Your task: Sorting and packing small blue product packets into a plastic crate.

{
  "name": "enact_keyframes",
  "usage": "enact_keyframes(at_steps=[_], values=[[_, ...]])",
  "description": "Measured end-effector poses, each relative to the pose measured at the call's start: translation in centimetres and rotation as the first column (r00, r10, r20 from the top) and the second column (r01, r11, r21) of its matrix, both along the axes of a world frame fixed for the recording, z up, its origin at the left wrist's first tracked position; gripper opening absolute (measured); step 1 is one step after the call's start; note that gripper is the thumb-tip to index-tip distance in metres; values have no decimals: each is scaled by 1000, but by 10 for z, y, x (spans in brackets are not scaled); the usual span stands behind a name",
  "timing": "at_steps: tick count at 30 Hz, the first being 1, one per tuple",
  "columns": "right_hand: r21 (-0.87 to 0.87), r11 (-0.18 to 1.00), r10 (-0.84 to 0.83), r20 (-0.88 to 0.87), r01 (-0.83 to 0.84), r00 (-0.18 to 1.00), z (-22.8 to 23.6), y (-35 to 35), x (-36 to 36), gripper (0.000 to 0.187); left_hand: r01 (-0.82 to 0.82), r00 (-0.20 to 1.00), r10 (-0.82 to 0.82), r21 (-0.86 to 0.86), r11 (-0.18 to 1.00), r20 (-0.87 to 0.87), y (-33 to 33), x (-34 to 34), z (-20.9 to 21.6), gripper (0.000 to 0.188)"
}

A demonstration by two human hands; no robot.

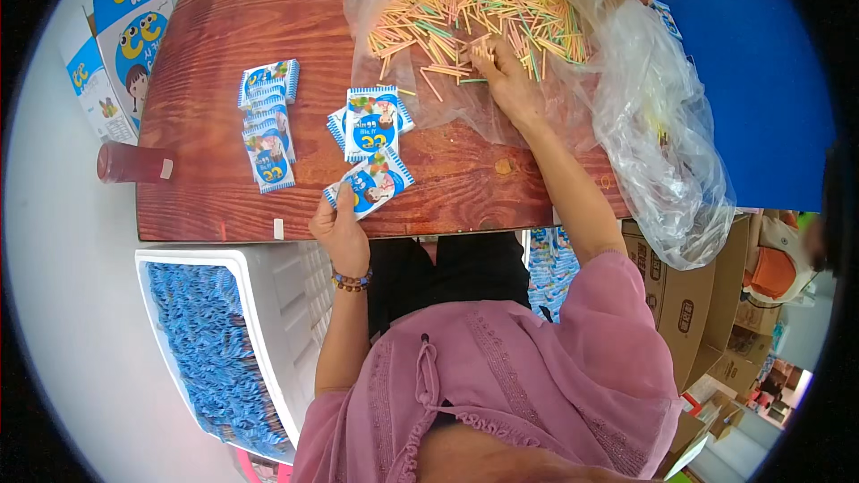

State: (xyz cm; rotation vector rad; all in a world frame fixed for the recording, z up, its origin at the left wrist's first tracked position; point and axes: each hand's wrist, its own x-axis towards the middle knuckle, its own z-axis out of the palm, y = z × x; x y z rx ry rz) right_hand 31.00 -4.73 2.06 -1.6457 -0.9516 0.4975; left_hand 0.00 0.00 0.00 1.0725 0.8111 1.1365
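My left hand point(342, 231) pinches the lower left edge of a small blue-and-white packet point(376, 188) at the table's front edge. A few similar packets point(371, 125) lie stacked just beyond it, partly touching it. My right hand point(510, 85) reaches to the near side of a heap of thin pastel sticks point(501, 9) in pink, yellow and green. Its fingers are curled together around a few of the sticks; how many is hard to make out. The heap rests on a clear plastic bag point(573, 94). To the left, more packets point(270, 156) overlap in a column.
Printed cartons point(134, 49) and a red container point(134, 164) are at the left. A white foam box point(237, 268) full of blue packets stands below the table's left side. Crumpled plastic point(667, 152) hangs over the right edge, near a blue panel point(761, 80) and cardboard boxes point(689, 304).
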Motion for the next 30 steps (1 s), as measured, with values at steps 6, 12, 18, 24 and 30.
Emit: enact_keyframes(at_steps=[6,12,18,24,30], values=[[-188,966,-117,293,177,949,13,-3,-4,20,8,999,-8,1,1000,35,-2,1,-3,17],[-21,995,-87,195,93,977,-5,-1,-1,18,13,999,-12,-5,1000,37,1,-3,-3,18],[145,985,-78,-77,89,994,20,-6,-15,21,46,949,6,-156,987,314,-2,15,31,20],[649,724,319,-617,235,720,61,9,-86,30,280,869,-105,-304,911,484,-2,53,48,25],[681,682,300,-592,266,748,73,13,-131,35,278,877,-105,-316,907,469,1,67,39,27]])
